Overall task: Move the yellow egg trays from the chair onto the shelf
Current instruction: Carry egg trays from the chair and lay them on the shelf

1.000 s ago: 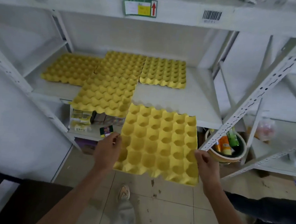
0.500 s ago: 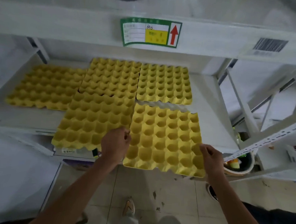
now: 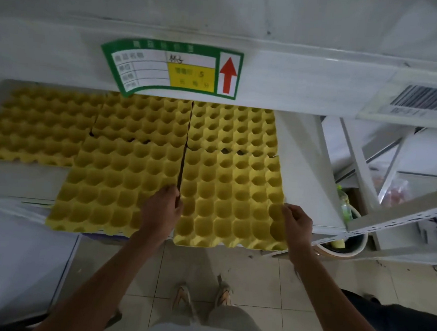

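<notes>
Now the tray (image 3: pixel 232 199) has landed on the shelf (image 3: pixel 306 170), right of the label (image 3: pixel 171 67), beside four others; left hand (image 3: pixel 162 208) and right hand (image 3: pixel 297 218) still pinch its edges, so release comes next.

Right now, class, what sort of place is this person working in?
Probably a stockroom or warehouse: white metal shelving, a green-bordered stock label with a red arrow, and a barcode sticker on the beam.
</notes>
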{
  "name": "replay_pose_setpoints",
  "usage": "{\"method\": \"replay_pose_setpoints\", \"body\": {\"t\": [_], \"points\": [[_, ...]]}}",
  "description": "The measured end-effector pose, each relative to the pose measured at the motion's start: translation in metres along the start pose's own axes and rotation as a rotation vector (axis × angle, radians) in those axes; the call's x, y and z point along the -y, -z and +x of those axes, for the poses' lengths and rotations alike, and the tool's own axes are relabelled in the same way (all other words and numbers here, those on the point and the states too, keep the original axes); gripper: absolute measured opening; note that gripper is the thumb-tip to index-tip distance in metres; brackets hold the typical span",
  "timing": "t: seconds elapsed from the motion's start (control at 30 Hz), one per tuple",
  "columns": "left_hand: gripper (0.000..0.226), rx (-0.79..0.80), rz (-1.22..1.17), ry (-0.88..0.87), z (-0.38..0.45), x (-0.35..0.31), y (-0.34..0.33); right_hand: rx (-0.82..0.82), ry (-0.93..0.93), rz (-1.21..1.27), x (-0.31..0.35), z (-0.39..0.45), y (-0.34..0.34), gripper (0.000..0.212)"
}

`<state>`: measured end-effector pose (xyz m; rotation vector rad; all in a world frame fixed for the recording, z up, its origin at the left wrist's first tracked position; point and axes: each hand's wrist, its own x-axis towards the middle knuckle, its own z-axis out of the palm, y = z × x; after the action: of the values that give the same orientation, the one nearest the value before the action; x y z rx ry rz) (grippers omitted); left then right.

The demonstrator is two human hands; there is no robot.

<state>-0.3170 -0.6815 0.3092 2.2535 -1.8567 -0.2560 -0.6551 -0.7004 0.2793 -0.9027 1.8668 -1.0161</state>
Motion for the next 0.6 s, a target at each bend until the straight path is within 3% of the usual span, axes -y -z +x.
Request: {"method": "replay_pose_setpoints", "body": {"t": [0.2,0.6], "points": [[0.037,-0.077,-0.054,-0.002,-0.0008,0.0067,-0.003,-0.014,0.027,-0.059,-0.0024,-0.0018,-0.0042,0.015],[0.029,-0.066,-0.11,0.0,0.0063,0.0046,-0.0049,0.073,0.118,-0.228,0.0061,0.0001,0.003,0.011]]}}
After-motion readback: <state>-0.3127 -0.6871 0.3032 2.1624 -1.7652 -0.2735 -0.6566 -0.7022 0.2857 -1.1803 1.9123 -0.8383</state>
